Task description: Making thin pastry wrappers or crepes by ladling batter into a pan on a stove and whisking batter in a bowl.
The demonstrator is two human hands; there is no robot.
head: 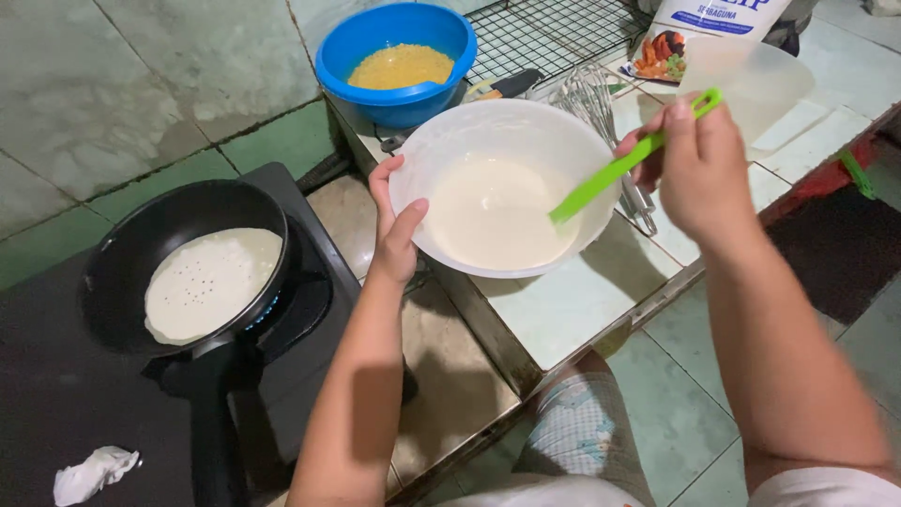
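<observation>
The right hand [699,169] is closed in a loose fist around the upper end of a green utensil handle [619,169], the fingers wrapped over it and the thumb side turned toward the bowl, so that a short stub of green sticks out past the knuckles at the top right. From that grip the handle runs down and to the left, its long axis slanting from upper right to lower left, and its lower end dips into the pale batter [493,211]; the working end is under the surface and cannot be made out. The left hand [394,225] holds the near-left rim of the white bowl [497,127], thumb hooked over the inside edge and the remaining fingers curled up along the outside wall. The bowl sits on a tiled counter [572,310], and the batter fills its bottom as a smooth off-white pool. Just behind the bowl lies a metal whisk [591,94], with a black wire rack [544,33] beyond it and a blue bowl [394,38] of yellow crumbs to the upper left. To the left of the counter, well apart from both hands, a black frying pan [141,253] rests on a stove [300,310] over a blue flame, with a thin round pancake [211,282] dotted with small holes inside it. A crumpled white tissue [94,469] lies on the dark stove top at the lower left.
</observation>
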